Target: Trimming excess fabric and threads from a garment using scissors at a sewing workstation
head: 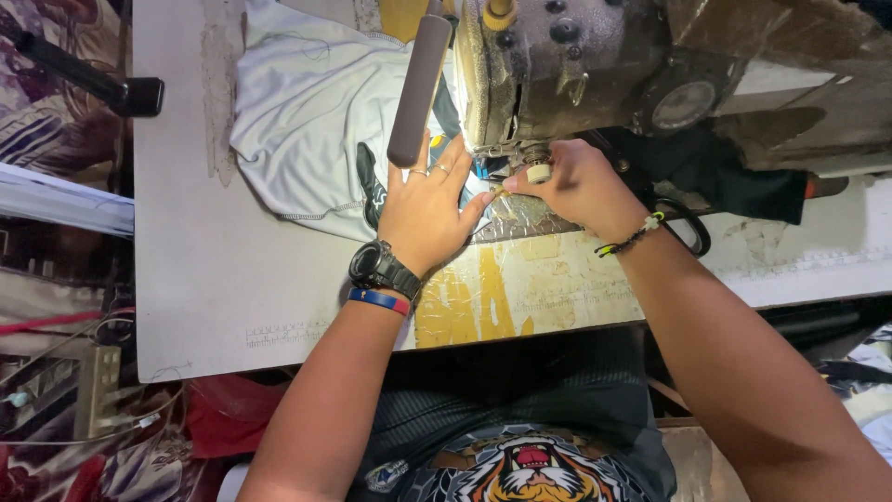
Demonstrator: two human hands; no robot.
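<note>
My left hand [426,216] lies flat, fingers spread, on the pale grey garment [311,121]; the fabric is smooth, dark-trimmed, bunched on the table [214,279] beside the sewing machine [595,65]; my right hand [578,186] pinches closed under the machine head, what it grips is unclear.

The top of the sewing machine [595,65] is cut off by the upper edge. The needle area is hidden behind the right hand [576,186], whose fingertips cannot be made out. Part of the grey garment [307,121] is covered by the left hand [423,218].
</note>
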